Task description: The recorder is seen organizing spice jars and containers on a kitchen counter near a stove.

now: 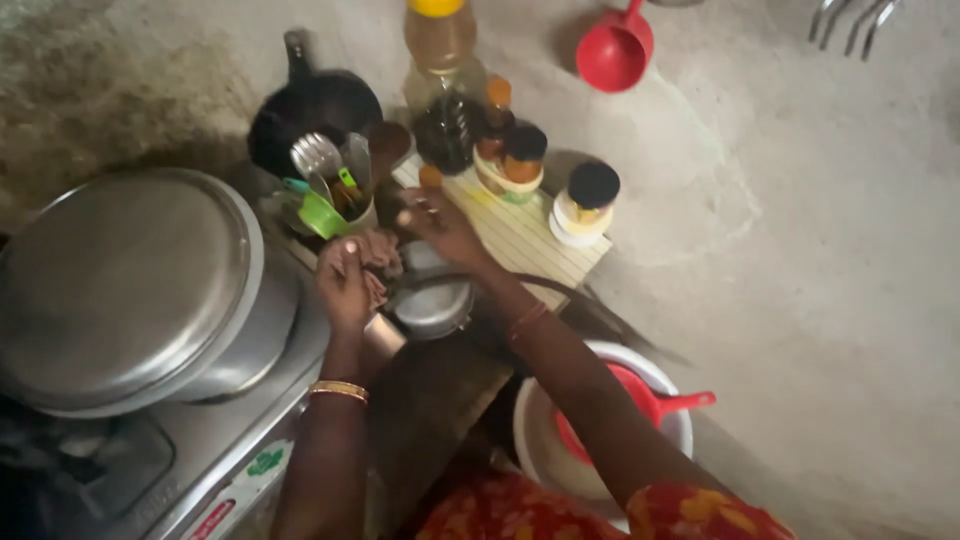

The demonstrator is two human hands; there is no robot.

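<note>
Fingers of my left hand are curled together on a brownish cloth, bunching it against the rim of a small steel vessel that sits between the stove and the slatted board. I judge the cloth is held that way as a pad against heat or wet metal, though I cannot tell which. My right hand reaches past the vessel with its fingers loosely spread, tips near a small orange-capped bottle; I cannot tell whether it grips anything.

Jars and bottles crowd the pale slatted board, close to the stove for easy reach: a dark-lidded white jar and a tall amber bottle behind. A holder of spoons stands just beside the cloth. At my left, a big steel pot with a flat lid rests on the stove. Below my right forearm, a red strainer lies in a white bowl on the floor.
</note>
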